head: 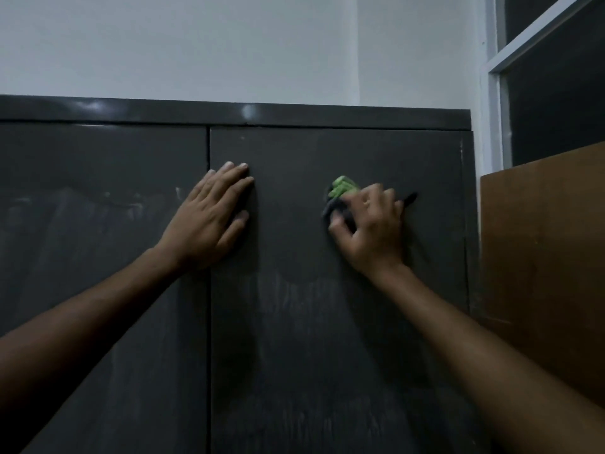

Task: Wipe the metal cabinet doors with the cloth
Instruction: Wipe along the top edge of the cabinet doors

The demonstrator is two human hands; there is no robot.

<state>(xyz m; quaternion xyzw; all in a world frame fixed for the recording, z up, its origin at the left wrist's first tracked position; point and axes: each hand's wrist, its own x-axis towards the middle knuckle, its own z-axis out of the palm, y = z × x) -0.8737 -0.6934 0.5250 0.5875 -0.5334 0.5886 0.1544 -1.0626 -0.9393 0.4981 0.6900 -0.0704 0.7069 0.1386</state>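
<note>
Head view: two dark metal doors fill the scene, meeting at a vertical seam left of centre. The right hand point(368, 224) presses a bunched cloth point(343, 188) against the upper part of the right door point(327, 322), fingers curled round the wad. A green fold shows above the knuckles and a darker part sits under the thumb. A thin dark strip pokes out to the right of the fingers; whether it is a corner of the cloth cannot be told.

The left hand point(212, 214) lies flat with straight fingers on the same door, its heel across the seam. It holds nothing and seems to brace the door.

The move turns on where the unwiped metal lies from the cloth. The cloth sits high on the right door, nearer its right edge than the seam. Pale streaks and a dull haze spread below it over the lower panel, and more smears mark the left door point(98, 240) at about hand height. So most of the remaining work probably lies below and to the left of the grip. The right hand is the one placed to do it.

A leftward stroke would meet the bracing hand, which would need to shift. To the right stands a brown board point(540, 257), just beside the cabinet. Above it is a dark window point(556, 103). A top rail point(229, 114) caps the doors under a pale wall point(196, 44).
</note>
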